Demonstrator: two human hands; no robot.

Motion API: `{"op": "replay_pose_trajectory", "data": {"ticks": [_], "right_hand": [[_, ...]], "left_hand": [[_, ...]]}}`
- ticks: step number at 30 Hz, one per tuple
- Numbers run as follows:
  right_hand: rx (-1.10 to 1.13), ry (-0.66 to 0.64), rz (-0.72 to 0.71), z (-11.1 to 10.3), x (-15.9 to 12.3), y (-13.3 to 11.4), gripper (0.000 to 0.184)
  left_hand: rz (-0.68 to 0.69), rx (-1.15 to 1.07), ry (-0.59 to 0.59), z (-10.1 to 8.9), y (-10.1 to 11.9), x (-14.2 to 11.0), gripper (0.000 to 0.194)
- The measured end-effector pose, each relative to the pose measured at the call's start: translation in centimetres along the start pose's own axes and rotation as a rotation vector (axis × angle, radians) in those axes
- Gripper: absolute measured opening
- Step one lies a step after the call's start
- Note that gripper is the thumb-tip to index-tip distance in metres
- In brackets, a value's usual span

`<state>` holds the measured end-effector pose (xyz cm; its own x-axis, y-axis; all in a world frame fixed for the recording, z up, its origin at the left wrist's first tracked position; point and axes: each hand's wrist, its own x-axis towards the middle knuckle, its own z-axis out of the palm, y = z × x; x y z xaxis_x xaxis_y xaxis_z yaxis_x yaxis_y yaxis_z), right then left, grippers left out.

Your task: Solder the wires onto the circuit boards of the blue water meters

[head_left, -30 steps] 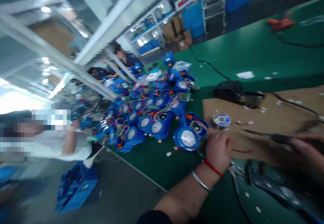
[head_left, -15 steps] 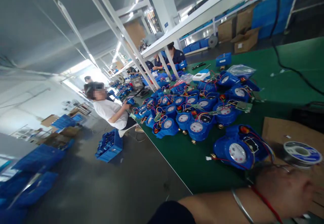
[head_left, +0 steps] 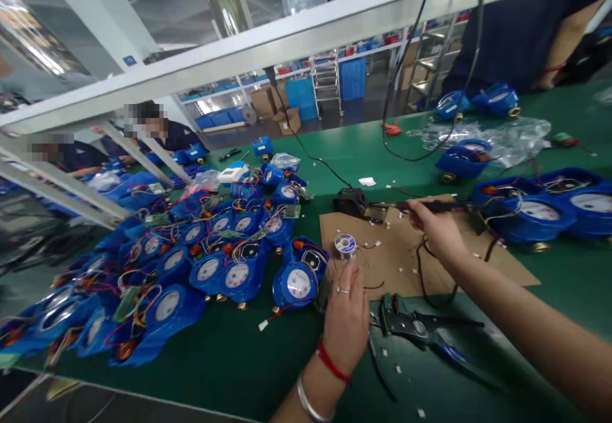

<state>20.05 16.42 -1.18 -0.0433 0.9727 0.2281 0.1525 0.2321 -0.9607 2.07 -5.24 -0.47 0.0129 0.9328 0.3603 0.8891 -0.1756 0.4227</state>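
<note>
My left hand lies over the table with its fingers stretched forward, fingertips close to a spool of solder wire. Beside its thumb side, a small circuit board is partly hidden, next to a blue water meter with loose wires. My right hand is closed around the dark handle of a soldering iron, whose front end points left at a black stand. Both spool and stand rest on a brown cardboard sheet.
Many wired blue meters crowd the left side; more meters stand at right. Wire strippers and blue-handled pliers lie in front of the cardboard. A white shelf beam crosses above, with hanging cables. Co-workers sit beyond.
The view has swung right, bringing the cardboard, tools and right-hand meters into sight. My right hand has come into view on the soldering iron. My left hand now appears by the solder spool.
</note>
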Motion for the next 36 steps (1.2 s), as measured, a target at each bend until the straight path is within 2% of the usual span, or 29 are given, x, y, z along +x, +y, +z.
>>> {"op": "replay_pose_trajectory", "data": {"ticks": [3, 6, 9, 11, 12, 14, 17, 20, 21, 22, 24, 27, 30, 33, 36], "right_hand": [[0.097, 0.060, 0.127, 2.5, 2.8, 0.6, 0.026], [0.184, 0.056, 0.238, 5.1, 4.5, 1.1, 0.022], [0.271, -0.035, 0.336, 7.5, 5.4, 1.2, 0.016], [0.323, -0.116, 0.392, 8.6, 5.3, 1.0, 0.012], [0.347, -0.149, 0.416, 8.9, 4.9, 0.7, 0.010], [0.383, -0.200, 0.456, 9.1, 3.4, 0.1, 0.008], [0.411, -0.307, 0.521, 8.3, -1.3, -1.3, 0.003], [0.399, -0.554, 0.603, 7.5, -7.5, -3.4, 0.016], [0.366, -0.732, 0.625, 7.6, -9.3, -4.1, 0.021], [0.315, -0.829, 0.612, 7.7, -10.8, -4.8, 0.025], [0.216, -0.880, 0.543, 8.5, -12.7, -6.1, 0.033], [0.150, -0.808, 0.430, 9.9, -13.6, -7.6, 0.042], [0.321, -0.792, 0.407, 10.0, -14.1, -9.0, 0.046], [0.472, -0.708, 0.478, 8.0, -15.2, -10.2, 0.054], [0.483, -0.529, 0.488, 4.0, -16.4, -11.3, 0.059]], "left_hand": [[0.020, 0.040, 0.033, -2.9, 0.1, -3.0, 0.056], [-0.012, 0.079, 0.154, -6.1, -1.5, -6.1, 0.057], [-0.175, 0.095, 0.274, -9.1, -4.0, -7.3, 0.043], [-0.318, 0.045, 0.272, -10.5, -6.0, -6.8, 0.033], [-0.384, 0.002, 0.235, -10.9, -7.0, -6.1, 0.032], [-0.504, -0.102, 0.144, -11.3, -8.9, -4.3, 0.038], [-0.703, -0.382, -0.013, -11.0, -11.1, -1.2, 0.050], [-0.838, -0.747, -0.174, -10.3, -12.0, 1.0, 0.048], [-0.856, -0.811, -0.207, -10.2, -12.1, 1.3, 0.045], [-0.867, -0.838, -0.224, -10.1, -12.0, 1.5, 0.043], [-0.882, -0.854, -0.232, -10.3, -11.4, 1.0, 0.040], [-0.891, -0.945, -0.220, -10.9, -9.3, -0.8, 0.043], [-0.875, -1.073, -0.086, -11.5, -5.9, -2.7, 0.044], [-0.929, -1.027, 0.030, -11.2, -2.2, -3.8, 0.056], [-0.927, -1.081, -0.053, -9.3, 1.3, -3.4, 0.067]]}}
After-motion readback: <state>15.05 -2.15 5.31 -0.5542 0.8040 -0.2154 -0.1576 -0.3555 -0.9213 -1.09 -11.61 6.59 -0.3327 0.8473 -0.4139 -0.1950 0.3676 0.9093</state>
